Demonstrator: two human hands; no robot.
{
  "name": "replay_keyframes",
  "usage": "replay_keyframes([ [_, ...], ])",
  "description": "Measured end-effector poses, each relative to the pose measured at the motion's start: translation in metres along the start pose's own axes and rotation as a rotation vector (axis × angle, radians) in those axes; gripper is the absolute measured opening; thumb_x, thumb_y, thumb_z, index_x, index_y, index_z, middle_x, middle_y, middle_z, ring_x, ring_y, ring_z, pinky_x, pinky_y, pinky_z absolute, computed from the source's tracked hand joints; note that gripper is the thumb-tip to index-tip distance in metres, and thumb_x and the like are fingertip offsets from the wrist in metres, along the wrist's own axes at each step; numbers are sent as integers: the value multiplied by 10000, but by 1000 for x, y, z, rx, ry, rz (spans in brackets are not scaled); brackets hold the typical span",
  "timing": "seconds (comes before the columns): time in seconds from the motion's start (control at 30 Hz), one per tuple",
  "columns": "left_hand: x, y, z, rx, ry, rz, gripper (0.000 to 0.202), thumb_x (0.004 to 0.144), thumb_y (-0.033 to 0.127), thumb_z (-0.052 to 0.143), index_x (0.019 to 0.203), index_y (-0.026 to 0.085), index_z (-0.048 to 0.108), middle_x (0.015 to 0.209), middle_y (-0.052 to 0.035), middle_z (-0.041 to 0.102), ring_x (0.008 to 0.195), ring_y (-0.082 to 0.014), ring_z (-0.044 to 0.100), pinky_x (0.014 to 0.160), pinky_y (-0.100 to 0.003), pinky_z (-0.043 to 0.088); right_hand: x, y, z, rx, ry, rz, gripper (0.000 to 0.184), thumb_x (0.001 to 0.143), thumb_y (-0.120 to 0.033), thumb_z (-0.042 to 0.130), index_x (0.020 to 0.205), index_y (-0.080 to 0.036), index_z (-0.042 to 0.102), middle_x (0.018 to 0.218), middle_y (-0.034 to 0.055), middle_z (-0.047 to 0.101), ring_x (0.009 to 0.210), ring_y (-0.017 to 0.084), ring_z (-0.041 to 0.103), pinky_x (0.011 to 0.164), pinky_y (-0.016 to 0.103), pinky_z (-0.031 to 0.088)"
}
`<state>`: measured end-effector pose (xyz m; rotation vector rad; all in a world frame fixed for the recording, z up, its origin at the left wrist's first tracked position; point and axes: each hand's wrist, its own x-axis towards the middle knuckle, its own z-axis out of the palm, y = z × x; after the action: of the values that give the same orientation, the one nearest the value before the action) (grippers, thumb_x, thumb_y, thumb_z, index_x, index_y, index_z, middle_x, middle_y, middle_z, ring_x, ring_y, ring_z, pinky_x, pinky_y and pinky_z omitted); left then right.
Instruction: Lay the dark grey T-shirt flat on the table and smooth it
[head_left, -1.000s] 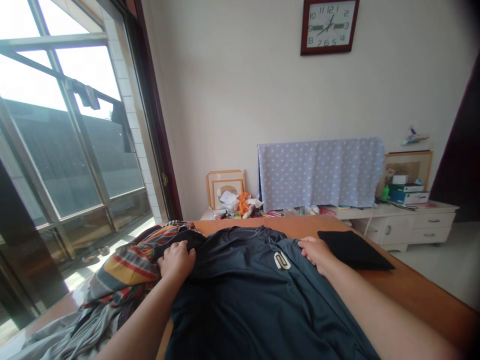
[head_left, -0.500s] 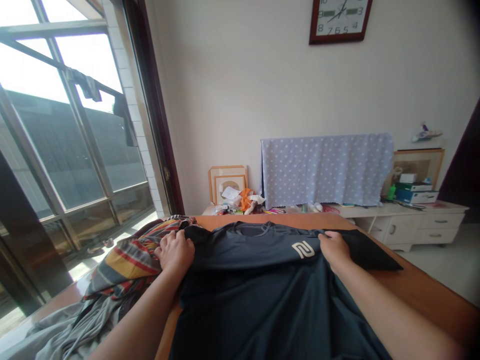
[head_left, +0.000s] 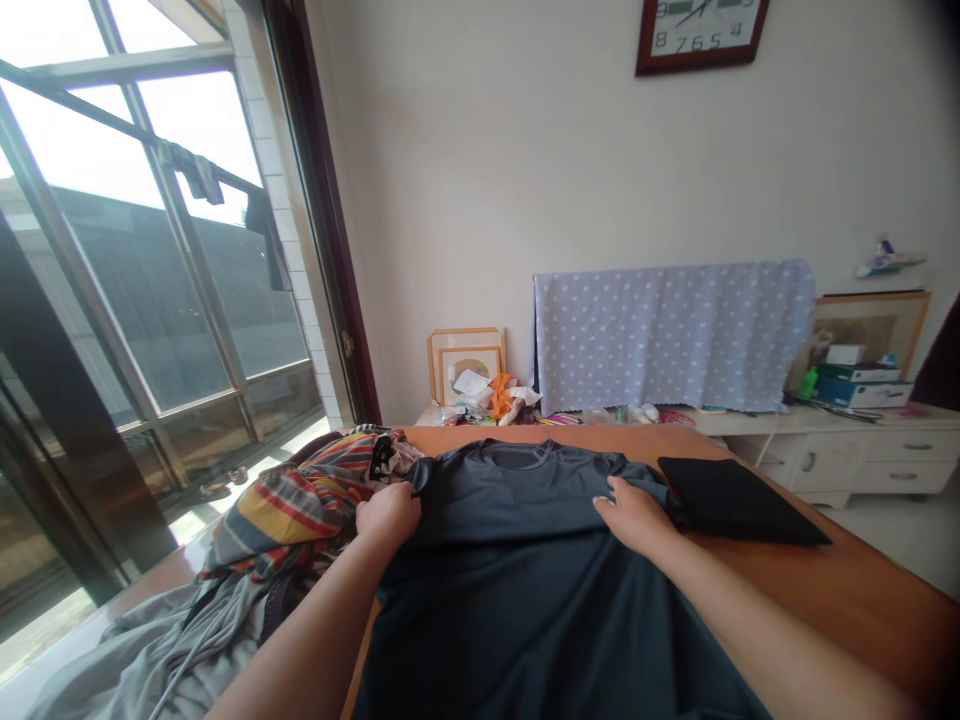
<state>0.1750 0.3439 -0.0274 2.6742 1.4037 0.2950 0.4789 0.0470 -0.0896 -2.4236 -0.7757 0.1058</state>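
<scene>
"Left hand [head_left: 388, 515], how is it?"

"Its fingers are curled closed on the edge of the dark shirt [head_left: 517, 580], which spreads on the table [head_left: 870, 590] between and below both hands."

"And the right hand [head_left: 636, 515]?"

"It is partly open upon the shirt, thumb and forefinger apart; whether it grips, I cannot tell."

"What lies near?"

"Striped cloth [head_left: 285, 510] just beside the left hand, and a flat black item [head_left: 739, 500] to the right of the right hand"

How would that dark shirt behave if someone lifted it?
The dark shirt would probably droop, since it already lies in loose folds. Its smooth-looking surface might feel slightly slippery. It looks thin, so probably light.
</scene>
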Motion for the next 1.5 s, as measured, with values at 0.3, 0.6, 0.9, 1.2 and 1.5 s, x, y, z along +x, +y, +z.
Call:
replay_keyframes([
  [0.3, -48, -5, 4, -58, -4, 87, 598, 829, 457, 542, 1374, 212, 542, 1487, -171, 483, 1330, -372, 471, 1000, -485, 419, -60, -23, -3, -73, -126, -126, 704, 839, -415, 586, 1475, -149, 446, 1465, 174, 518, 1339, 319, 502, 1065, 392, 399],
  [0.6, -154, 1, -28, -190, 14, 311, 470, 875, 455, 526, 1248, 193, 639, 1274, -128, 639, 1172, -281, 589, 996, -358, 428, -165, -31, -35, 133, -194, -237, 505, 829, -443, 613, 1267, -194, 657, 1290, 131, 671, 1186, 286, 626, 1023, 374, 457],
  [0.9, -296, -15, -45, -461, 31, 456, 306, 940, 451, 463, 1001, 231, 668, 937, -44, 704, 884, -197, 654, 777, -275, 469, -279, 21, -88, 420, -123, -209, 394, 862, -476, 566, 1109, -206, 711, 1102, 80, 752, 1047, 255, 684, 952, 360, 508],
  [1.2, -376, -89, -8, -426, 289, 215, 313, 782, 254, 486, 1058, 231, 631, 1055, -66, 710, 1033, -256, 656, 920, -373, 498, -314, 115, -116, 154, 213, 54, 342, 846, -394, 519, 1112, -246, 676, 1121, 78, 740, 1057, 247, 683, 945, 351, 501],
  [1.5, -405, -101, -24, -177, 207, 97, 427, 746, 119, 465, 1150, 165, 593, 1156, -117, 661, 1117, -265, 592, 1003, -410, 418, -336, 126, -99, 151, -102, -262, 513, 727, -291, 557, 1232, -276, 642, 1318, 46, 642, 1205, 243, 593, 993, 319, 449],
])
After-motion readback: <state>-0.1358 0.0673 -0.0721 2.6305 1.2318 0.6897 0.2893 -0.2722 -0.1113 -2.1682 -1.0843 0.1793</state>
